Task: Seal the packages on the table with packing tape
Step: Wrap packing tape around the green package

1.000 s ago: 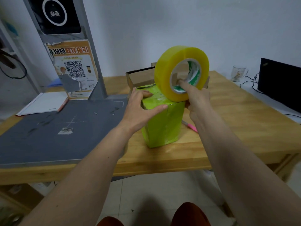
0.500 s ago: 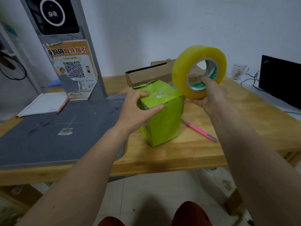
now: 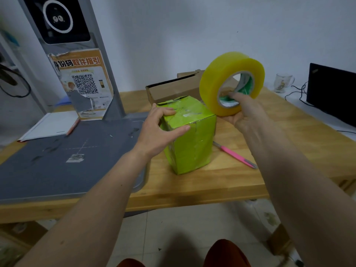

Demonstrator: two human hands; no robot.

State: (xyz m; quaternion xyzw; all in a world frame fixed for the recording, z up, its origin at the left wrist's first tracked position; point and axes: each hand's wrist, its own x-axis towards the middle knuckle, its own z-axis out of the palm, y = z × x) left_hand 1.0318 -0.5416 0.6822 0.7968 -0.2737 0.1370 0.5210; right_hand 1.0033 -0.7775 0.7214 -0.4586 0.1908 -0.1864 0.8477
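A lime-green box point(image 3: 192, 143) wrapped in shiny tape stands upright on the wooden table point(image 3: 240, 182). My left hand point(image 3: 158, 132) grips its top left corner, thumb along the near top edge and fingers on the lid. My right hand point(image 3: 244, 114) holds a big roll of yellow packing tape point(image 3: 213, 78) in the air just right of the box top, fingers hooked through the core. Behind the green box sits an open brown cardboard box point(image 3: 169, 89).
A pink utility knife point(image 3: 235, 155) lies on the table right of the green box. A grey scanner base point(image 3: 57, 160) with a post point(image 3: 81, 54) fills the left side, with a notebook point(image 3: 50, 124) behind it. A glass mug point(image 3: 283, 82) and a dark monitor point(image 3: 331, 93) stand far right.
My right hand has carried the tape roll from over the box top off to the right of it. My left hand keeps its hold on the box corner.
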